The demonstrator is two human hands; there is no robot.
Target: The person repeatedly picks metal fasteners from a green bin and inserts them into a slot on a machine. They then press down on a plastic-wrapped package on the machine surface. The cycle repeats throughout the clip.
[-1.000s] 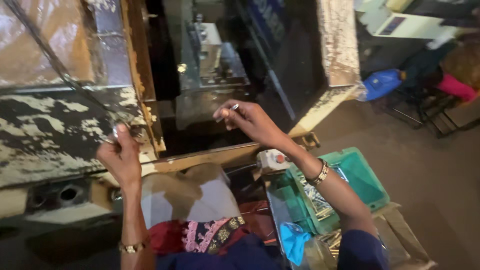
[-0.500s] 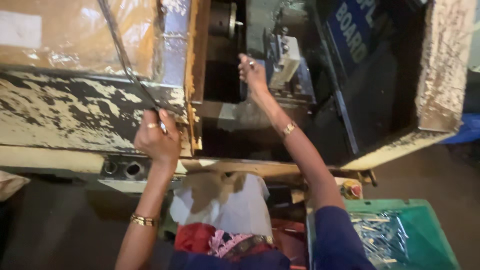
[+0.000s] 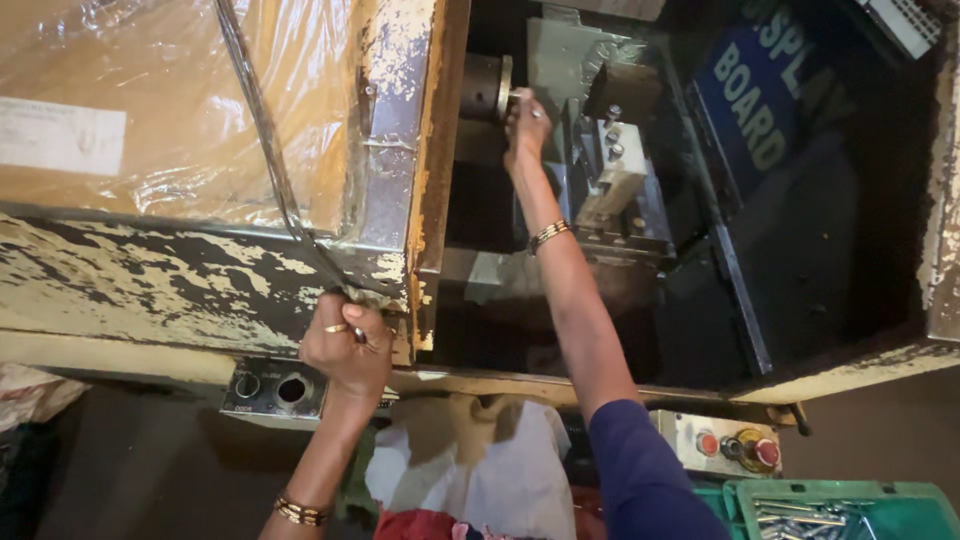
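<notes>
Head view: right hand (image 3: 525, 125) now reaches chuck (image 3: 487, 88); left hand (image 3: 347, 345) stays.

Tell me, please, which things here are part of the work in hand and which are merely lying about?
In use:
right hand at the dark round metal chuck
left hand gripping the chipped cream machine casing

Lying about:
green plastic crate of metal pins
white cloth
grey button panel

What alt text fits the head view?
A person's right hand reaches into a worn machine's open bay, fingers at its round metal chuck. The left hand grips the paint-chipped casing edge, above a green bin of metal parts.
</notes>
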